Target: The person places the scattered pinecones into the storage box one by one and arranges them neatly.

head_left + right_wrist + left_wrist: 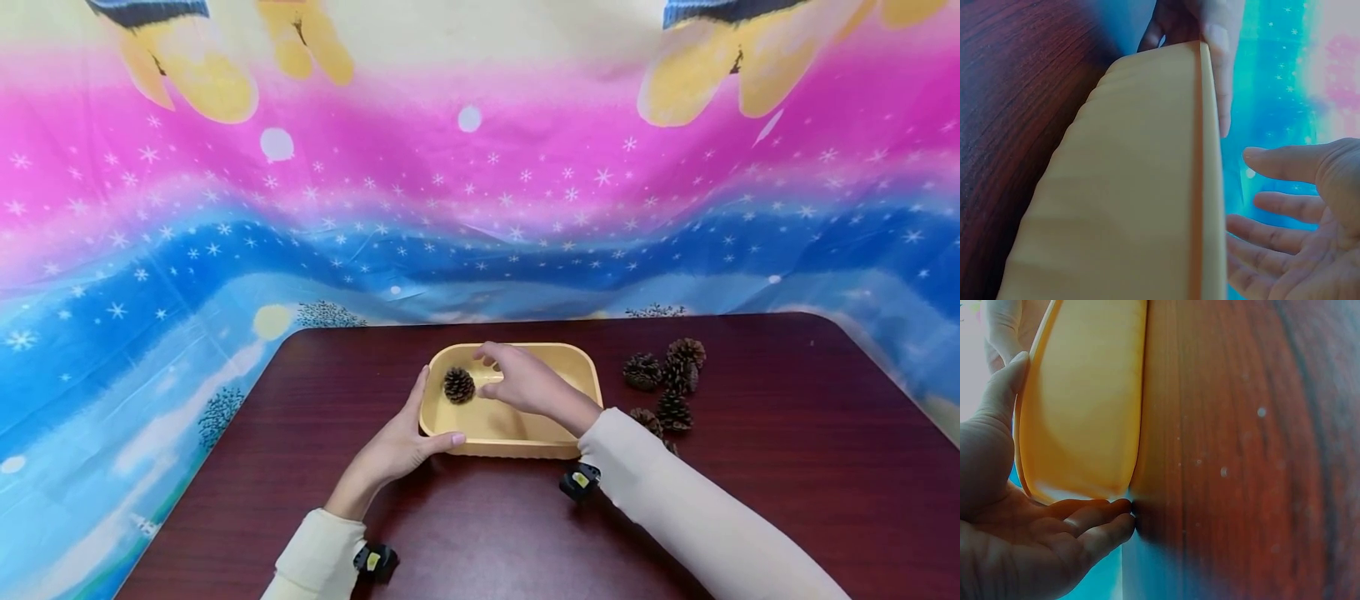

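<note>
We note a printed cloth (pixel 480 167) as the backdrop, hanging behind the table and down its left and right sides: cream on top, then pink and blue bands with white snowflakes, slightly creased. Before it stands a dark reddish-brown table (pixel 337 392), wood-grained, with rounded far corners and a pale sheen along the near middle.

Two pale sleeves reach in from the near edge. The right sleeve (pixel 690 500) is the main obstruction: in the head view it crosses near the tray's near right corner and partly covers the lower pine cones outside. The left sleeve (pixel 318 554) lies lower.

We see a yellow tray (pixel 517 450) near the far edge, rounded at the corners. The left hand (pixel 393 442) grasps its near left corner, thumb over the near rim, fingers along the outer wall. The right hand (pixel 525 381) is above the tray, released, fingers loosely parted.

To the tray's right, on bare wood, lies a cluster of pine cones (pixel 674 411), some touching. A small black device sits at each wrist.

Smallest: one brown pine cone (pixel 459 386) inside the tray, toward its left end, just beside the right thumb.
</note>
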Available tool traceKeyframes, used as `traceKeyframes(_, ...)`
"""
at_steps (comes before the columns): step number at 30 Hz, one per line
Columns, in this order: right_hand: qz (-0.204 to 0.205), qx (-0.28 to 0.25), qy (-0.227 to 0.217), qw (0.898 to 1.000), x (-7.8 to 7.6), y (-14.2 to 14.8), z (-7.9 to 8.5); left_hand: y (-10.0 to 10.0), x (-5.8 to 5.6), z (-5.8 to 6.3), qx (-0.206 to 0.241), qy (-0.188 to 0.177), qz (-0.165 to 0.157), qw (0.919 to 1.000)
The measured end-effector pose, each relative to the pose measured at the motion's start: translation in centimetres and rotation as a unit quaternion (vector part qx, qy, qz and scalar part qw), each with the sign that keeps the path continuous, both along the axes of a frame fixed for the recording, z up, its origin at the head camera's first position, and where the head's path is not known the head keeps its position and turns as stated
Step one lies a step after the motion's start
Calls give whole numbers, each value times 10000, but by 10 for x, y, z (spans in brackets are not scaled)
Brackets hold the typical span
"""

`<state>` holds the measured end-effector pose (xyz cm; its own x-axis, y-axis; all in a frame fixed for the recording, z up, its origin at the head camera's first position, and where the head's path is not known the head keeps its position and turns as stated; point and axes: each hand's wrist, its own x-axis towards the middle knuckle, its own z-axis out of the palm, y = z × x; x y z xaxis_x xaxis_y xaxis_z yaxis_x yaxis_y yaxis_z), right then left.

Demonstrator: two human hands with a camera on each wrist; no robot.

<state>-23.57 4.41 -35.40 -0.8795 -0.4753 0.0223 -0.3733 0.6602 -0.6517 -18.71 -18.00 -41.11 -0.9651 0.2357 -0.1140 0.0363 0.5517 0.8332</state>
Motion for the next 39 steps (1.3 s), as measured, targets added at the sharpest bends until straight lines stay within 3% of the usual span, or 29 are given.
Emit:
traceKeyframes(25, -468, -348, 622, 9964, 19, 47, 13, 0, 0, -2, 129, 33, -24, 9999)
traceKeyframes(39, -758, -500, 574, 9942, 21, 81, 16, 1, 0, -2, 42, 72, 33, 10000)
